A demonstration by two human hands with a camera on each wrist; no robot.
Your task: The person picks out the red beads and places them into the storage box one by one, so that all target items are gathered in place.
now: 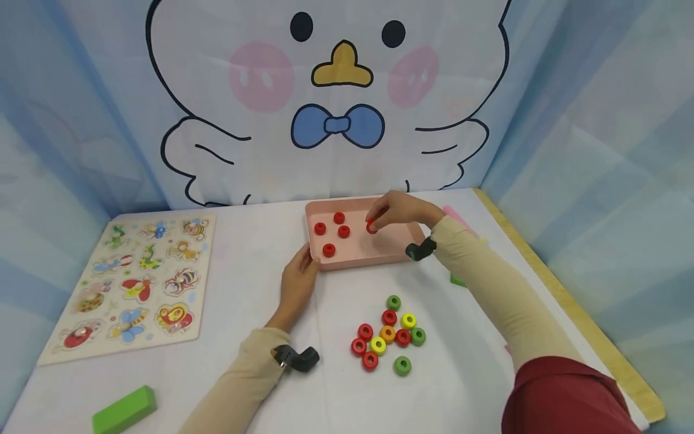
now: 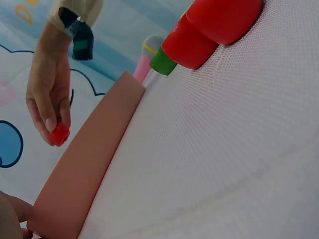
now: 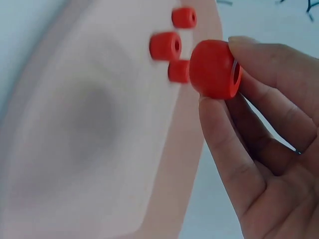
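Observation:
My right hand [image 1: 374, 223] pinches a red ring bead [image 1: 371, 227] between thumb and fingertips, just above the middle of a pink tray [image 1: 390, 250]. The right wrist view shows the bead [image 3: 215, 68] close up at my fingertips [image 3: 239, 47], over the tray floor [image 3: 75, 129]. Several red beads [image 1: 328, 249] lie in the tray's left part. My left hand [image 1: 299, 274] rests against the tray's near left corner with its fingers fairly straight. In the left wrist view the tray wall [image 2: 94, 159] runs diagonally, with the right hand [image 2: 50, 94] and its bead [image 2: 59, 134] above it.
A pile of red, yellow, green and orange beads [image 1: 387, 334] lies on the white table in front of the tray. A wooden insect puzzle board [image 1: 135, 283] sits on the left, and a green block [image 1: 125, 410] at the near left. Pink and green objects [image 1: 457, 280] lie behind my right forearm.

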